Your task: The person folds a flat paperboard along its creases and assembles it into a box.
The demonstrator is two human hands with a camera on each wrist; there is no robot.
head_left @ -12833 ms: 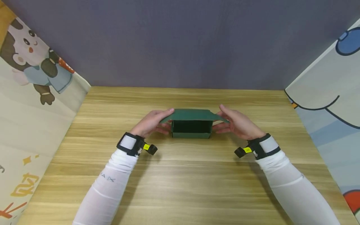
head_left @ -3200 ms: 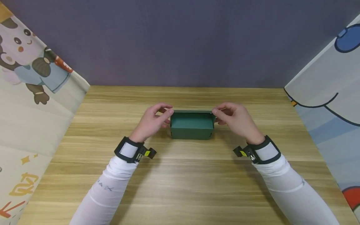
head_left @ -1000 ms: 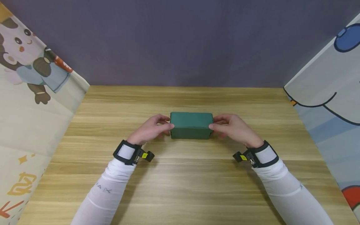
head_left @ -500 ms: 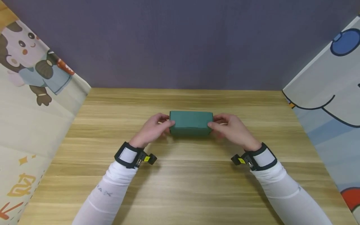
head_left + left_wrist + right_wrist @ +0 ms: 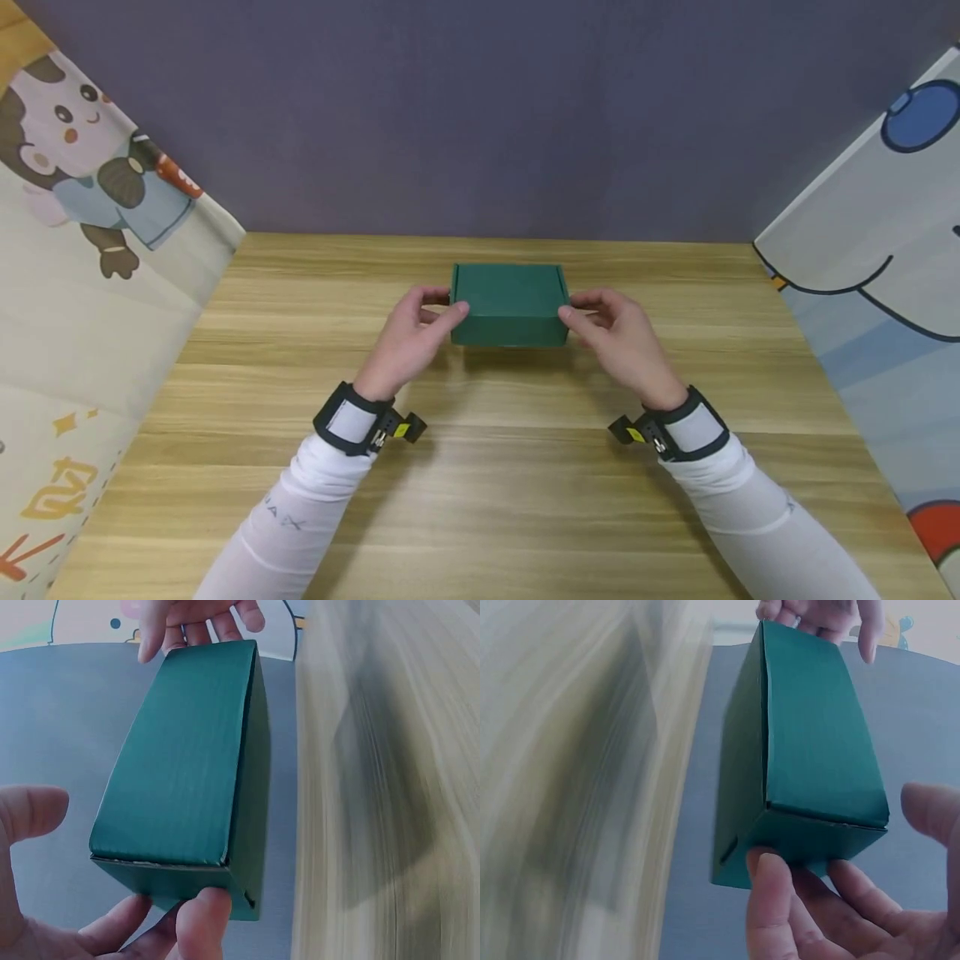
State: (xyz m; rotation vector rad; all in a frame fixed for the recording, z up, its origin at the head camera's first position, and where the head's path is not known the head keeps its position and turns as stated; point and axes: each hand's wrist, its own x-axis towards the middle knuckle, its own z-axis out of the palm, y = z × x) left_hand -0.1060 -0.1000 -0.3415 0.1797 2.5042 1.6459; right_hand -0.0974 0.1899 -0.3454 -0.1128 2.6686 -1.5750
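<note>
A closed green cardboard box [image 5: 510,293] is held by its two ends, tilted, with a shadow on the table below it. My left hand [image 5: 412,337] grips the left end; its fingers [image 5: 204,919] lie against the end panel. At the opposite end my right hand [image 5: 617,337] holds on in the same way, its fingers [image 5: 769,889] pressed to that panel. In the head view both thumbs lie by the near corners. The wrist views show a small slot near an edge of each end panel. The underside is hidden in the head view.
The wood-grain table [image 5: 495,500] spreads around the hands. A dark grey-blue panel [image 5: 495,117] rises behind it. Cartoon-printed sheets [image 5: 112,333] flank the table, with a second printed sheet [image 5: 862,250] on the right.
Earlier the box's lid stood raised, then folded down until the box was closed. Over the last second both hands have lifted and tilted the box, shifting it toward the back panel.
</note>
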